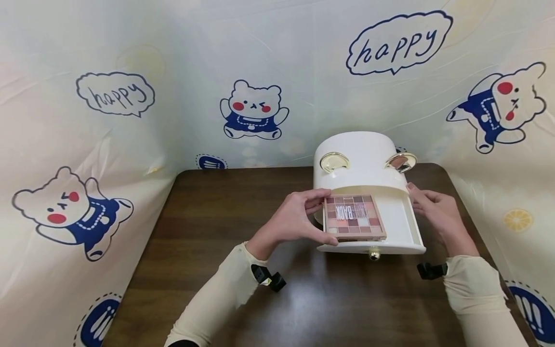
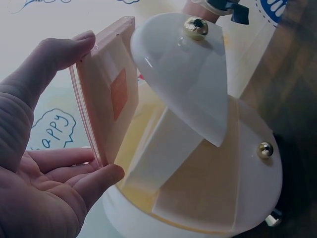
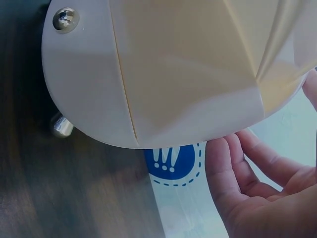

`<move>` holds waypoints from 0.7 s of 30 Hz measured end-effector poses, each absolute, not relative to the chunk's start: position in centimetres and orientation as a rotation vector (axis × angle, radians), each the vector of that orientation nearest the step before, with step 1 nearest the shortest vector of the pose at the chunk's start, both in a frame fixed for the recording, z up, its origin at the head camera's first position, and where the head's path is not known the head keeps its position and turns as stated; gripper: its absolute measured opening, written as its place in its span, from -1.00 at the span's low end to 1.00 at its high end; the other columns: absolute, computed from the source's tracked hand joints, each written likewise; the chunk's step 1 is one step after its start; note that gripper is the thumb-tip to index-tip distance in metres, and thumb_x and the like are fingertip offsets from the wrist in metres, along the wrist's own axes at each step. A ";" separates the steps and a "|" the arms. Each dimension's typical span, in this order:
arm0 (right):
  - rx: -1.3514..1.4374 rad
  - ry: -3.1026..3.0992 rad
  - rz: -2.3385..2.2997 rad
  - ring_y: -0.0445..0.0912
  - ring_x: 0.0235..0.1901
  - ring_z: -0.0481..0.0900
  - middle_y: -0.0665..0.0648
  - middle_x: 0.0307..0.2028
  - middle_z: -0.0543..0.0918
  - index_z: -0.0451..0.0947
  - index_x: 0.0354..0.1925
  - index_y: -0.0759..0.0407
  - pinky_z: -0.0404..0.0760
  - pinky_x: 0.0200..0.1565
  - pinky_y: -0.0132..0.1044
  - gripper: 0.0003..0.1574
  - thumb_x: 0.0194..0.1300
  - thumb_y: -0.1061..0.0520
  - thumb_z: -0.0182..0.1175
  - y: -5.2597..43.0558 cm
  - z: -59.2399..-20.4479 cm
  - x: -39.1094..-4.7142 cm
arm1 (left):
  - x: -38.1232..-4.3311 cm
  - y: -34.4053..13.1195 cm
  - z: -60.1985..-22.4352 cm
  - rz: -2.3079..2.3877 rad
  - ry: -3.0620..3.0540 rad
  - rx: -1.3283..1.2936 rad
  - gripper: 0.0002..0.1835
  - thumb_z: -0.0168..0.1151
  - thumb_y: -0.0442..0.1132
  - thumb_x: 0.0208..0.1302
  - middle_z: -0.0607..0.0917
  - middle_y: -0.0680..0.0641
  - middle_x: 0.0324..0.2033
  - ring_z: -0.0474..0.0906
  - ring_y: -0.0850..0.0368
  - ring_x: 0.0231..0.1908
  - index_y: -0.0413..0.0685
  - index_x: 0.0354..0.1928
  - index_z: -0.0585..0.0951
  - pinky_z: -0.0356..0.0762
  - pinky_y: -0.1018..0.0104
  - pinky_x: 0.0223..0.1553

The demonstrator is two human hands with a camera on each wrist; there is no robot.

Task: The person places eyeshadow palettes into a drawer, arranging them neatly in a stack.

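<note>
My left hand (image 1: 295,217) grips an eyeshadow palette (image 1: 352,217) by its side edges, thumb on the near edge and fingers on the far one. Its grid of pink and brown shades faces up. In the left wrist view the palette's pale underside (image 2: 110,94) bears a reddish label, and it is held over the pulled-out upper drawer (image 1: 405,226) of a white storage box (image 1: 360,149). Against the box's right side rests my right hand (image 1: 438,214), fingertips on the wall and thumb near the upper front edge.
Two gold-rimmed ears (image 1: 334,163) stand out from the top of the box. A gold knob (image 1: 374,254) sits on the upper drawer front, another knob (image 2: 265,149) on the lower front. Behind the brown table (image 1: 217,217) hangs a printed cloth (image 1: 182,48).
</note>
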State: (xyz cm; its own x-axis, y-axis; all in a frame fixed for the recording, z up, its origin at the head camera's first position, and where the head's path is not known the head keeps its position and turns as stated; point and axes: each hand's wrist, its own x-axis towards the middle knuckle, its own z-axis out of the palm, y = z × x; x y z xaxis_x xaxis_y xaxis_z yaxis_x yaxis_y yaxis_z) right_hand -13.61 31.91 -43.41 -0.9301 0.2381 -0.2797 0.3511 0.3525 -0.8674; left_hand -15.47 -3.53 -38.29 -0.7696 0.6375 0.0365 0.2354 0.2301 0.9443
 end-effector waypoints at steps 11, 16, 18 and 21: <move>0.555 2.498 -1.659 -0.40 -0.29 0.57 0.49 0.25 0.43 0.26 0.41 0.47 0.65 -0.02 -0.25 0.20 0.31 -0.51 0.07 31.7 -43.2 -13.7 | -15.5 -2.7 -38.4 1.439 2.235 0.846 0.06 0.76 -0.10 -0.26 0.54 -0.08 0.23 0.57 0.22 0.13 -0.17 0.37 0.45 0.50 0.31 0.14; 0.549 2.490 -1.652 -0.40 -0.30 0.58 0.49 0.25 0.44 0.27 0.40 0.47 0.65 -0.02 -0.23 0.19 0.31 -0.50 0.08 31.7 -43.2 -13.7 | -15.5 -2.7 -38.1 1.221 2.400 0.969 0.11 0.74 0.09 -0.28 0.50 -0.06 0.32 0.52 0.27 0.12 -0.15 0.38 0.46 0.48 0.40 0.14; 0.544 2.489 -1.650 -0.40 -0.31 0.58 0.49 0.24 0.44 0.27 0.40 0.47 0.65 -0.13 -0.36 0.19 0.31 -0.50 0.09 31.7 -43.2 -13.6 | -15.4 -2.7 -37.9 1.132 2.450 1.010 0.12 0.73 0.14 -0.28 0.48 -0.05 0.35 0.51 0.27 0.11 -0.14 0.39 0.46 0.49 0.41 0.14; 0.550 2.480 -1.659 -0.40 -0.31 0.58 0.50 0.24 0.44 0.26 0.40 0.48 0.61 -0.22 -0.46 0.20 0.31 -0.50 0.09 31.7 -43.2 -13.5 | -15.4 -2.7 -37.5 1.003 2.497 1.067 0.13 0.70 0.21 -0.27 0.46 -0.03 0.37 0.50 0.22 0.06 -0.12 0.39 0.46 0.52 0.40 0.08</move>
State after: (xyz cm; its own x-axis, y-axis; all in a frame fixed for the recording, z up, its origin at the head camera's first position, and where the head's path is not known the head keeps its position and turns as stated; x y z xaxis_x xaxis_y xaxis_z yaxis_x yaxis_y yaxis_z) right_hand -13.52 31.72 -43.20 -0.9287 0.2366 -0.2855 0.3542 0.3384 -0.8718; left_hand -15.45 -2.66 -37.52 -0.7021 0.7109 0.0406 0.5414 0.4960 0.6789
